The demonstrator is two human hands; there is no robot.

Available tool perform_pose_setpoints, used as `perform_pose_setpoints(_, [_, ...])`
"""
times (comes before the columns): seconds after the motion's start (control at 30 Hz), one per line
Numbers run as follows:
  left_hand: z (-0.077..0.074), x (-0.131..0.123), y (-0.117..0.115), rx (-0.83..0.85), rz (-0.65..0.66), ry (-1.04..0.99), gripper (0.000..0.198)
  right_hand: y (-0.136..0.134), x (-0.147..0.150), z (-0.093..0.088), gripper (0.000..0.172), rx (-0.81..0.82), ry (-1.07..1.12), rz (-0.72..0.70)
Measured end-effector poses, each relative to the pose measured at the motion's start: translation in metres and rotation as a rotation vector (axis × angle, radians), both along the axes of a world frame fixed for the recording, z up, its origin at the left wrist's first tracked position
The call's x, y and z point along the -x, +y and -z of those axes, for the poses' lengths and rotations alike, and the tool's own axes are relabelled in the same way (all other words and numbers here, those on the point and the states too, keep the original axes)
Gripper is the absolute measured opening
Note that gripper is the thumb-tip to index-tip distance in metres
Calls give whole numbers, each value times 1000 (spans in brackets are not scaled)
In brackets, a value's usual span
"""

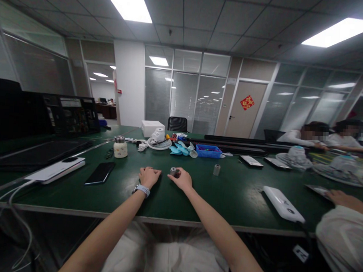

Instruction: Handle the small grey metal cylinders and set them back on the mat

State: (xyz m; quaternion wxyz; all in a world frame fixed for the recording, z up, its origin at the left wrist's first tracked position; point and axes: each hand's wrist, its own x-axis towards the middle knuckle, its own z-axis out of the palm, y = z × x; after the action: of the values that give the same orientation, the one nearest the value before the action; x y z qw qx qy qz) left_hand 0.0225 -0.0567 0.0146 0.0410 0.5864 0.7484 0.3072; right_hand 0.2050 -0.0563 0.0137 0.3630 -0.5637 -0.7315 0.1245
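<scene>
My right hand (182, 179) is closed around a small grey metal cylinder (173, 171), its thumb and fingers at the sides, over the green table (226, 202). Just to the left, my left hand (149, 177) rests on the tabletop, wearing a watch at the wrist; its fingers are bent, and whether anything is under them is hidden. A second metal cylinder (216, 169) stands upright on the table, to the right of my right hand and apart from it.
A black phone (100, 173) and a cream bottle (120, 147) lie left. Behind are a white fan (159, 143) and a blue basket (209, 151). A white device (283, 204) sits right, near another person's hand (347, 200).
</scene>
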Motion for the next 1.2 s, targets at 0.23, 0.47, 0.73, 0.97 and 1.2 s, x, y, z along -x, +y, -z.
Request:
perform_pose_setpoints(0.23, [0,0,2,33,-27,10,32,2,0,1,48,-7,10,-16])
perform_pose_setpoints(0.47, [-4,-1,-3,37,-35,4,31,1,0,1,45,-3,3,-22])
perform_pose_setpoints(0.73, [0,1,1,24,-28,6,30,2,0,1,46,-7,5,-31])
perform_pose_setpoints(0.97, [2,1,0,21,-15,26,31,1,0,0,45,-14,-3,-27])
perform_pose_setpoints(1.2, [-4,-2,-3,-71,-41,-23,42,0,0,1,42,-32,-12,-30])
